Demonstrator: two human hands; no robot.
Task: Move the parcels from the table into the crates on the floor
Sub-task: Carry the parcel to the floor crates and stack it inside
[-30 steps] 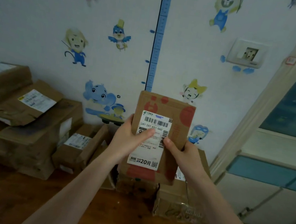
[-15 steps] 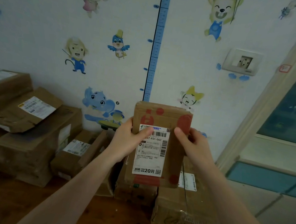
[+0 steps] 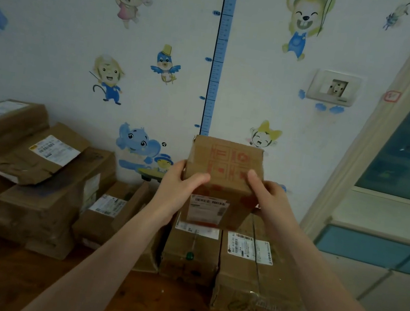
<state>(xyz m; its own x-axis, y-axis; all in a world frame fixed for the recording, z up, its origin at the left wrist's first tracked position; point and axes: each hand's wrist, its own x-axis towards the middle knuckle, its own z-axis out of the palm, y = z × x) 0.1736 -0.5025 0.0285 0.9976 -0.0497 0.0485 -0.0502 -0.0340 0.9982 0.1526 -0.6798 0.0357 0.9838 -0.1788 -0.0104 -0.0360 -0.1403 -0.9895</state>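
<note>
Cardboard parcel (image 3: 223,168): held between both grips, raised above the table (image 3: 153,305) near its right end, in front of the wall (image 3: 58,31).

1. Grip state. My left grip (image 3: 178,188) clamps the parcel's left edge and my right grip (image 3: 268,197) its right edge. Each thumb presses on the face turned towards me. The fingers behind are hidden.
2. Orientation. The parcel is tilted. A face printed with red marks shows uppermost, and the white label (image 3: 207,209) sits on the lower part, foreshortened. I judge that the long axis runs from low and near to high and far. The two grips sit level, one on each side of that axis.
3. Clearance. The lower edge overlaps two boxes (image 3: 190,255) standing directly below. I cannot tell whether it touches them.
4. Direction of travel. No crate is in view. The table's right edge lies on the side of my right grip, so a swing to that side and down looks shortest, with the right arm leading.
5. Surface. The table is dark wood. More parcels are piled at its left (image 3: 38,185), against the wall.
6. Room. The wall carries cartoon stickers, a blue height chart (image 3: 218,52) and a socket (image 3: 334,87). A pale door frame (image 3: 374,130) and cabinet stand at the right.
</note>
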